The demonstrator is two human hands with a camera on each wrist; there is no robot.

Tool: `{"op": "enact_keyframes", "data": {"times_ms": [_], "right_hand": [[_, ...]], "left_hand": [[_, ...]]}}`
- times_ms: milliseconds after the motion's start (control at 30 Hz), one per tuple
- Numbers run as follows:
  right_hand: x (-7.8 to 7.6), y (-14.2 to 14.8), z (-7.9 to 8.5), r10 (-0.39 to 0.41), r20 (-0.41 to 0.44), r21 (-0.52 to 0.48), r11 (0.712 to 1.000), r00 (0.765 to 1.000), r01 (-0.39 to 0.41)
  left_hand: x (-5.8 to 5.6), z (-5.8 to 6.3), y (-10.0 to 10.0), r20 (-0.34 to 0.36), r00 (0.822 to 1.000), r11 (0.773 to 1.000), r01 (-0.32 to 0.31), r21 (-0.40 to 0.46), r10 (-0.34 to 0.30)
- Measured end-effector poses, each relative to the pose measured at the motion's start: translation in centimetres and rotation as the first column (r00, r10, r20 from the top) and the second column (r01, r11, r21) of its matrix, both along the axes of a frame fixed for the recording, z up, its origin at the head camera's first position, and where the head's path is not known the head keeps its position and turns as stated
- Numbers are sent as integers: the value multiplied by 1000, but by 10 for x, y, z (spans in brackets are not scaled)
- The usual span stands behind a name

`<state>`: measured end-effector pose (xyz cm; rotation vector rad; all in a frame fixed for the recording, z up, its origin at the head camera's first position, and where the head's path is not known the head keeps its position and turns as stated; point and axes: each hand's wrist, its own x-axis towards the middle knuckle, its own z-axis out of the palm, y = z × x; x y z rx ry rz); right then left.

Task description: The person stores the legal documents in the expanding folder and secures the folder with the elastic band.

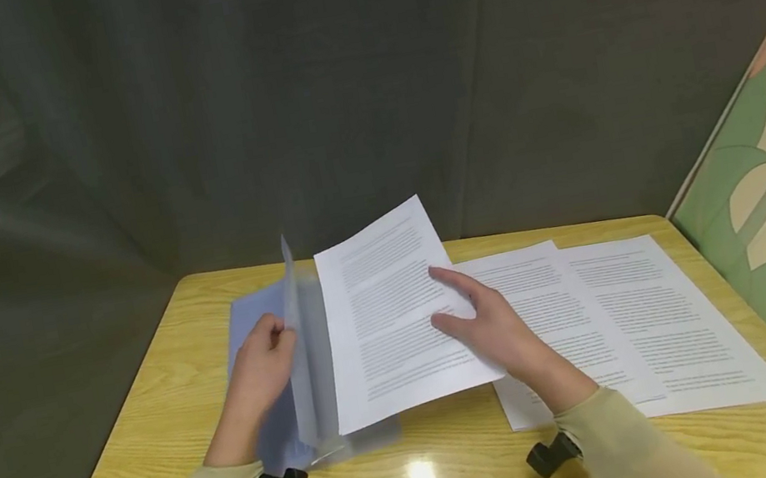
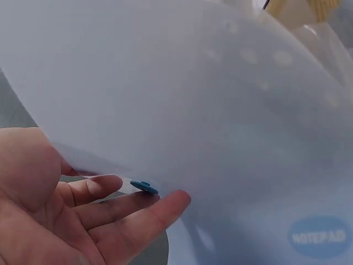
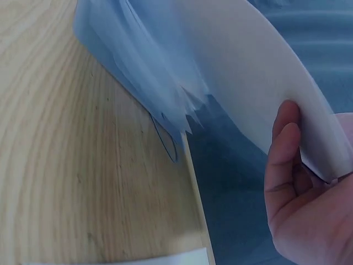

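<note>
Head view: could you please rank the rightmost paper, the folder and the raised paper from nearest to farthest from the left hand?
1. Folder, held in the left hand.
2. Raised paper, right of the folder.
3. Rightmost paper, farther right, on the table.

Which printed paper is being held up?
The leftmost paper: the right hand holds it up, while the other papers lie on the table.
</note>
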<state>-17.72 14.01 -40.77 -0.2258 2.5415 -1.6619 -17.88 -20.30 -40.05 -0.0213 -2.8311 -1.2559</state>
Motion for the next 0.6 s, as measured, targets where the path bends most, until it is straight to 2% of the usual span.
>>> {"op": "enact_keyframes", "data": {"times_ms": [233,600], "right_hand": [[-4,-18,-5,15,13,10,1000,1000,-15],[-17,-33,-12,51,-13,56,997,999,-50]], "left_hand": [[2,2,7,5,1000,999,-12,32,12],[2,3,15,-19,1000,1000,-21,-1,21]]}}
